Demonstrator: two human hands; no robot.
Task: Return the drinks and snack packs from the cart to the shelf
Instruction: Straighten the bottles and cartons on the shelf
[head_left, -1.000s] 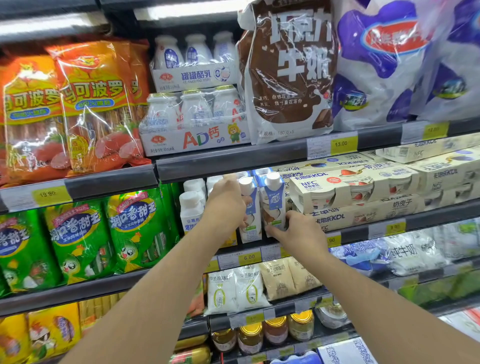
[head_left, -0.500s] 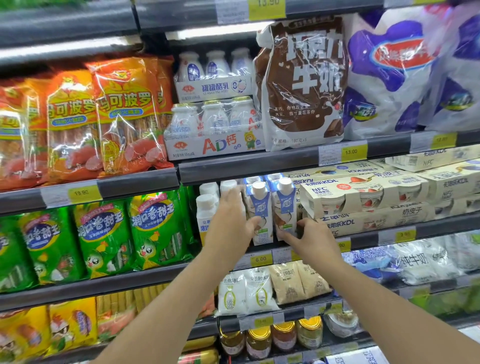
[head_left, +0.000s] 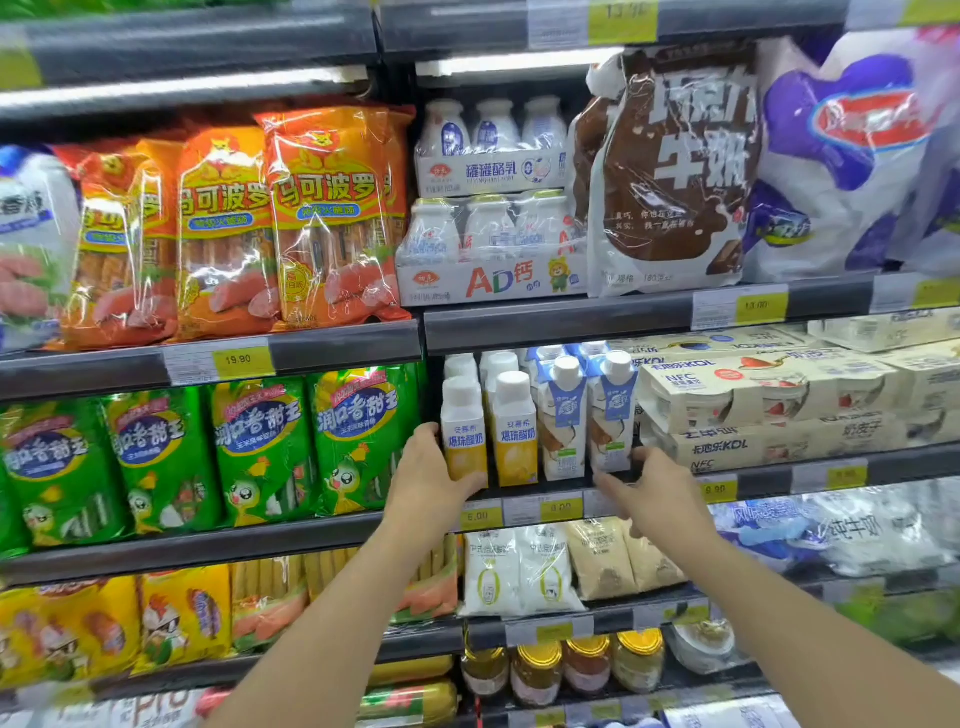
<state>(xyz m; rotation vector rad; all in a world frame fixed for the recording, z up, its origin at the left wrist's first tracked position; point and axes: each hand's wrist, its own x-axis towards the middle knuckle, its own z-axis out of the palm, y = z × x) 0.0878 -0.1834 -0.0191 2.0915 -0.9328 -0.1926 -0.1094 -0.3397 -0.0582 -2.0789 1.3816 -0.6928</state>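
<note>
On the middle shelf (head_left: 519, 491) stand white-capped yoghurt bottles with yellow bases and two blue-and-white drink cartons. My left hand (head_left: 431, 480) grips the leftmost front bottle (head_left: 464, 434) low down, thumb on its left side and fingers curled round its base. My right hand (head_left: 649, 493) is at the foot of the right-hand carton (head_left: 613, 415). Its thumb lies beside the carton's lower right corner and its index finger stretches straight along the shelf edge below it. The second bottle (head_left: 515, 436) and the left carton (head_left: 563, 421) stand between my hands. The cart is out of view.
Cream yoghurt multipacks (head_left: 769, 405) are stacked right of the cartons. Green snack bags (head_left: 260, 447) fill the shelf to the left, orange sausage packs (head_left: 332, 218) and bottle trays (head_left: 493, 244) sit above. Small pouches (head_left: 545, 571) and jars (head_left: 587, 665) are below.
My left hand has slid left and down from the cartons to the leftmost bottle. My right hand has dropped slightly at the right carton's base. The view has moved closer and lower.
</note>
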